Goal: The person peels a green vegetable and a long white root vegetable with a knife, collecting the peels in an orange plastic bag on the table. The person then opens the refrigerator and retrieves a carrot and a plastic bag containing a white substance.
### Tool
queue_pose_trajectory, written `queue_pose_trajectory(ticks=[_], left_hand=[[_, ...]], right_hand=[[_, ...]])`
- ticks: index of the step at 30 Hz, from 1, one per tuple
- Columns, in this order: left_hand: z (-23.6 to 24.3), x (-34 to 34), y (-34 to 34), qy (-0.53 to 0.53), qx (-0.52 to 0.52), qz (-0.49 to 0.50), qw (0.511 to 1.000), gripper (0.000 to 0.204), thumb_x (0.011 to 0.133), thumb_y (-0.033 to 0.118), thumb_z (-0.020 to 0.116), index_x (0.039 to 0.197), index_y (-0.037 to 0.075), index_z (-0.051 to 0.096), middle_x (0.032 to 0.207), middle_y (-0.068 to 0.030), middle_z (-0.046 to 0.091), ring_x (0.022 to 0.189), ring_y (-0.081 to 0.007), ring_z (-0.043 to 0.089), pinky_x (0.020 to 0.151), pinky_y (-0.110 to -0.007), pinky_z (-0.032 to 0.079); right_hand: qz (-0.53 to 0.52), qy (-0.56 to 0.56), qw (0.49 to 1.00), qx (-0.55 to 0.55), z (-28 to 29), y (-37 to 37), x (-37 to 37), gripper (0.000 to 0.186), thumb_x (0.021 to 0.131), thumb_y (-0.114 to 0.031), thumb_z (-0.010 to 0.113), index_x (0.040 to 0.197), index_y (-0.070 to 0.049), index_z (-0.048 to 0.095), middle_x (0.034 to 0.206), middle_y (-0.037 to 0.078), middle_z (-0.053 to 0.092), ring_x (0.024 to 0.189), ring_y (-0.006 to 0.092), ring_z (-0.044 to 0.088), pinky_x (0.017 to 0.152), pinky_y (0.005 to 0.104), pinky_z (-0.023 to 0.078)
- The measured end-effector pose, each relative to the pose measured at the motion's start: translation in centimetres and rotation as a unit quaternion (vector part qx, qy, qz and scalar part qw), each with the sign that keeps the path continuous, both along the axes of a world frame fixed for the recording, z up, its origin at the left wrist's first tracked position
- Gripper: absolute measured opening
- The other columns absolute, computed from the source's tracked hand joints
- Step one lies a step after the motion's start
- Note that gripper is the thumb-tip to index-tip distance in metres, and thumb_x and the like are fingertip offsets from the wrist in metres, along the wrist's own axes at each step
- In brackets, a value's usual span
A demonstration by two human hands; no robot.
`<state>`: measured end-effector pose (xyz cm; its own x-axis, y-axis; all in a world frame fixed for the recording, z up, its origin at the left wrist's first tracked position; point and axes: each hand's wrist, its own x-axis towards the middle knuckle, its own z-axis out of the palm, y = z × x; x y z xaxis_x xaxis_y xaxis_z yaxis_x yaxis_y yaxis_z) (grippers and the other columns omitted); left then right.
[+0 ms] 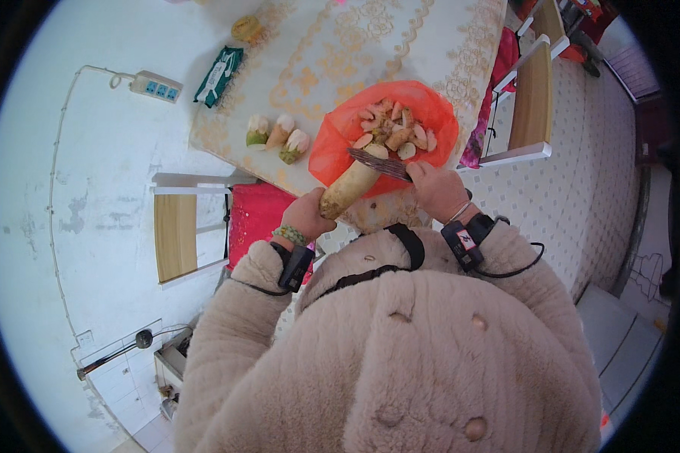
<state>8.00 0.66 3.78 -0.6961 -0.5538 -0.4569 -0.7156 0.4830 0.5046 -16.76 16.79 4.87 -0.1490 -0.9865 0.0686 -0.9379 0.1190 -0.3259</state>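
In the head view, a long pale root vegetable (349, 190) lies slantwise between the two hands, its far end over a spread red plastic bag (329, 148) and its near end toward the person. The left hand (304, 214) has its grip curled around that near end. The right hand (440, 192) has its grip closed on the handle end of a dark knife (385, 164), whose blade lies across the far part of the vegetable; whether it cuts into the flesh, I cannot tell. Just beyond the blade, a heap of cut pieces (400, 136) sits in the bag. The bag rests on the bench (302, 75), covered with a gold-patterned cloth. Left of the bag stand three peeled stubs (280, 130), two with green showing, and farther off a dark green packet (219, 77) lies near the bench edge.
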Motion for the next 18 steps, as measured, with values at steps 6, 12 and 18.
queue_pose_trajectory(ticks=[6, 12, 18], left_hand=[[-0.3, 0.3, -0.1, 0.011, 0.014, 0.002, 1.000, 0.057, 0.062, 0.021, 0.076, 0.113, 0.006, 0.056, 0.096, -0.0205, 0.065, 0.093, -0.0386, 0.062, 0.079, -0.044, 0.050], [-0.3, 0.6, -0.4, 0.004, 0.101, 0.000, 0.995, 0.055, 0.064, 0.019, 0.075, 0.113, 0.006, 0.056, 0.097, -0.0206, 0.065, 0.094, -0.0393, 0.062, 0.079, -0.044, 0.050], [0.8, 0.1, -0.9, 0.033, -0.055, -0.017, 0.998, 0.064, 0.062, 0.019, 0.074, 0.120, 0.008, 0.050, 0.103, -0.0195, 0.062, 0.097, -0.0373, 0.060, 0.081, -0.046, 0.050]], right_hand=[[-0.002, 0.005, 1.000, 0.000, -0.5, -0.3, -0.4, 0.019, 0.082, -0.011, 0.055, 0.099, -0.007, 0.051, 0.084, 0.011, 0.060, 0.068, 0.0307, 0.065, 0.056, 0.0411, 0.052], [0.009, 0.001, 1.000, 0.002, -1.1, -0.1, -0.6, 0.016, 0.082, -0.012, 0.055, 0.097, -0.007, 0.051, 0.082, 0.011, 0.061, 0.068, 0.0313, 0.065, 0.056, 0.0419, 0.052], [-0.053, 0.026, 0.995, 0.083, -2.1, 1.0, -2.5, 0.017, 0.082, -0.010, 0.053, 0.097, -0.006, 0.048, 0.083, 0.014, 0.063, 0.071, 0.0343, 0.065, 0.057, 0.0444, 0.051]])
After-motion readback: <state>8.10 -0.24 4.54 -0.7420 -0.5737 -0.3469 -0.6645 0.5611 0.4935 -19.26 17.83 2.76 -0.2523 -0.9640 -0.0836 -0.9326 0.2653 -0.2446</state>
